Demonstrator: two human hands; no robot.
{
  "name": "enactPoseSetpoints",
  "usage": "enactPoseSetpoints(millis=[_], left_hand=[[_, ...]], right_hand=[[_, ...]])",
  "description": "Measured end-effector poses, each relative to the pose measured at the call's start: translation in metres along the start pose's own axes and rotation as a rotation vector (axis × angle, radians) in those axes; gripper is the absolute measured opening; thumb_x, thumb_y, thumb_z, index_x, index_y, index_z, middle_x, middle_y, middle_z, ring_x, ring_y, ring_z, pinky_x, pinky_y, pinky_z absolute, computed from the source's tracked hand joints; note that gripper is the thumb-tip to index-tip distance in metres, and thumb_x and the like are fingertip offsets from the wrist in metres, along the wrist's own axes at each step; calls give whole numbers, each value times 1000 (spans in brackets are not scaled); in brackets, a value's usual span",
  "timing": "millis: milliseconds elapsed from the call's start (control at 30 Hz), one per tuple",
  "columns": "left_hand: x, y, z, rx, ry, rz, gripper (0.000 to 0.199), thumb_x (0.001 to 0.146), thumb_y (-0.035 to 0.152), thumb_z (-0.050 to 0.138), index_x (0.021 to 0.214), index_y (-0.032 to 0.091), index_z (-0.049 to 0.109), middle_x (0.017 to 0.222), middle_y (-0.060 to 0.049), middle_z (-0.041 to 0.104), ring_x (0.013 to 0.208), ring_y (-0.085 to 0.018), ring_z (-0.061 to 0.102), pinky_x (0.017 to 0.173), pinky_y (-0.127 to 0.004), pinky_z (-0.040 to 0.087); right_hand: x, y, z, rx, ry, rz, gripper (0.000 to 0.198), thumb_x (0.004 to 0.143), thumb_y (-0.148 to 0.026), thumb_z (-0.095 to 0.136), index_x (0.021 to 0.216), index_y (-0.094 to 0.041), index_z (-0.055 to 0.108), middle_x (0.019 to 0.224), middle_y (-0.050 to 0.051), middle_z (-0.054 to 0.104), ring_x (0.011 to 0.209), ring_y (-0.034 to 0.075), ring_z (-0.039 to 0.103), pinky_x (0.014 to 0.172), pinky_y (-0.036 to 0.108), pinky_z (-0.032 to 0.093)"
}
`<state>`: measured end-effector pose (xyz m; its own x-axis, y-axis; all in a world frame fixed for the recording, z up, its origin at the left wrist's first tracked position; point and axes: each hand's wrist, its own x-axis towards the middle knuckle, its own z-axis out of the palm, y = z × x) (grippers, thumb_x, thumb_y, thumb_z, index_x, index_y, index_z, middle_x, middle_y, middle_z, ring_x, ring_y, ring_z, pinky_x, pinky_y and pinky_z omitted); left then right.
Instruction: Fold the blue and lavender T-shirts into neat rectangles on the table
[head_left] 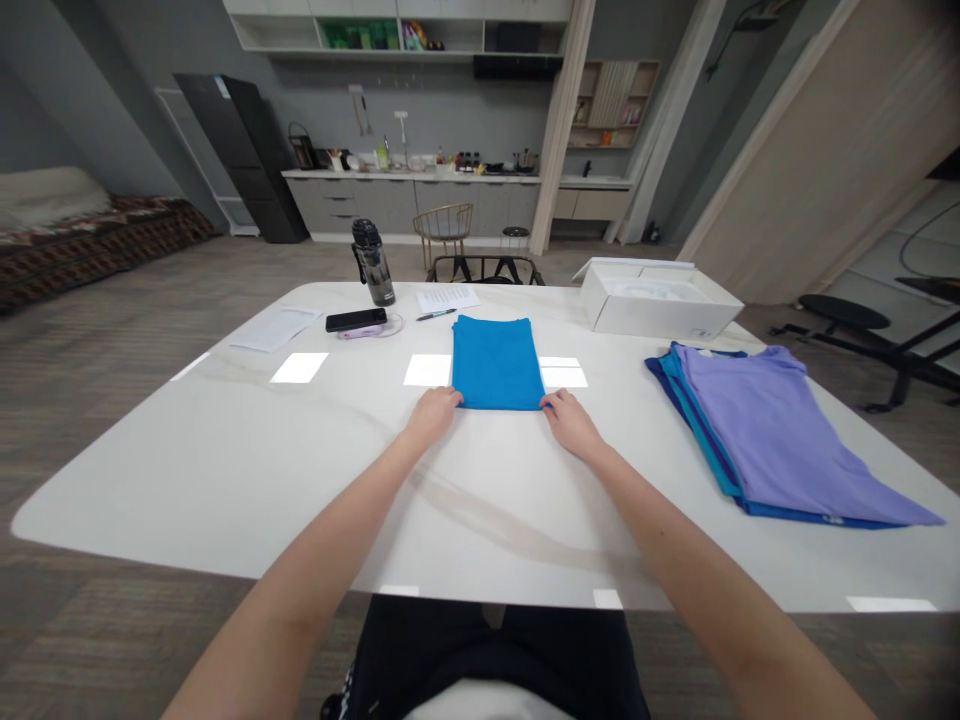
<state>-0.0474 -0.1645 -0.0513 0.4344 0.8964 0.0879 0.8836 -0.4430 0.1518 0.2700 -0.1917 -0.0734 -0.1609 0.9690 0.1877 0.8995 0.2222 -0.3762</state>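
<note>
Bright-blue, rectangular folded fabric (497,362) lies flat on the glossy white marbled tabletop (225,480). Left hand (434,416) and right hand (571,422) pinch its near corners. Judged step: squaring the fold; next move probably calls for even two-corner grip.

Mid-frame were two hands (433,414) and one folded blue cloth (496,364); left of centre, one bottle (373,264), one pen (436,314); at right, one white box (654,313).

I can't see the inner layers of the folded bright-blue cloth (499,362) or read the tiny print on the white paper sheet (450,298); the view's bottom edge cuts off my bare arms (330,540).
</note>
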Motion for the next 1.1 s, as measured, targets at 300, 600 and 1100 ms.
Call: enactPoseSetpoints(millis=[300,600,1100], left_hand=[[-93,23,-11,-20,-104,64,42,92,0,44,117,22,70,116,-8,71,106,-22,69,92,-33,52],[-169,57,-24,-9,-254,160,33,96,8,48,113,25,70,111,-7,71,87,-23,68,83,-36,52],[-25,12,-29,5,15,-194,43,104,39,49,141,19,55,134,-16,64,121,-32,62,98,-41,47]], right_hand=[[-90,-24,-23,33,-78,-121,27,101,-18,43,103,-20,70,107,11,66,104,26,62,99,42,47],[-151,-29,-57,138,-337,-156,23,94,-17,54,86,-26,74,101,9,71,103,27,65,96,44,50],[6,-2,-39,106,-153,194,51,96,-47,63,134,-13,67,119,15,72,103,28,69,88,34,50]])
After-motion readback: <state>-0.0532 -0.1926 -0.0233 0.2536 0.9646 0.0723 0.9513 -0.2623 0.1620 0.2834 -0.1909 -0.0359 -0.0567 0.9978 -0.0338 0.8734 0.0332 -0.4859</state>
